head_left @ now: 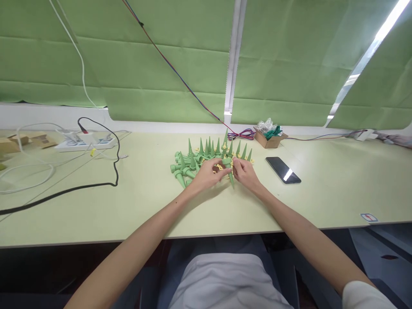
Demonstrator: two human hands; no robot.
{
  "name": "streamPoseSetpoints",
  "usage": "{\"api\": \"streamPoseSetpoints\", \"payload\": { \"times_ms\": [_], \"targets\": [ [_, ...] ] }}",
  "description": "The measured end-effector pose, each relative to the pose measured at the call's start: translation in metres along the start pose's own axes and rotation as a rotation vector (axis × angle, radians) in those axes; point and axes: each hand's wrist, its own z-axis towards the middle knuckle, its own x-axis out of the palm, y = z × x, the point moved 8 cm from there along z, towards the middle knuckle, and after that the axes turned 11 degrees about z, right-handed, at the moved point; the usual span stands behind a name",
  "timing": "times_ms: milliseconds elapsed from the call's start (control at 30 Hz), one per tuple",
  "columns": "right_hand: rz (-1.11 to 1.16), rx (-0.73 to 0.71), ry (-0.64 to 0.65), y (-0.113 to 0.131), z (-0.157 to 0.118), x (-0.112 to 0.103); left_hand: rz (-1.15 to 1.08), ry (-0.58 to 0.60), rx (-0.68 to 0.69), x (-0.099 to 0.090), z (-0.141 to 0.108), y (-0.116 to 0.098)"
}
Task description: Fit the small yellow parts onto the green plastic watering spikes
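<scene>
My left hand (210, 174) is closed on a green plastic spike (230, 174), its pointed end aimed down toward the table. At the spike's right side is my right hand (245, 171), fingers pinched together near its wide top; whatever they pinch is too small to make out. Behind and left of my hands sits a group of similar green spikes (185, 165), several standing point up and others lying on their sides. Small yellow pieces (219, 168) show among them, partly hidden by my fingers.
Right of my hands lies a black phone (283, 170). A small cardboard box (271, 140) with clear plastic and green material stands near the wall, beside a coil of red and blue wire (242, 134). A white power strip (86, 143) and a black cable (116, 165) occupy the left.
</scene>
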Motion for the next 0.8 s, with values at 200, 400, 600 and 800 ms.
{"api": "streamPoseSetpoints", "payload": {
  "times_ms": [200, 400, 600, 800],
  "targets": [
    [-0.069, 0.009, -0.006, 0.004, 0.0, -0.001, 0.114, -0.125, 0.127, -0.006, 0.001, -0.007],
    [-0.052, 0.04, 0.011, 0.002, 0.001, 0.0, 0.145, -0.151, 0.167, -0.007, -0.001, -0.01],
    [-0.029, 0.046, 0.007, -0.001, 0.002, 0.002, 0.198, -0.179, 0.198, -0.007, -0.002, -0.014],
    [0.061, 0.038, -0.031, -0.001, 0.001, 0.003, 0.223, -0.266, 0.104, -0.016, 0.002, -0.005]
  ]
}}
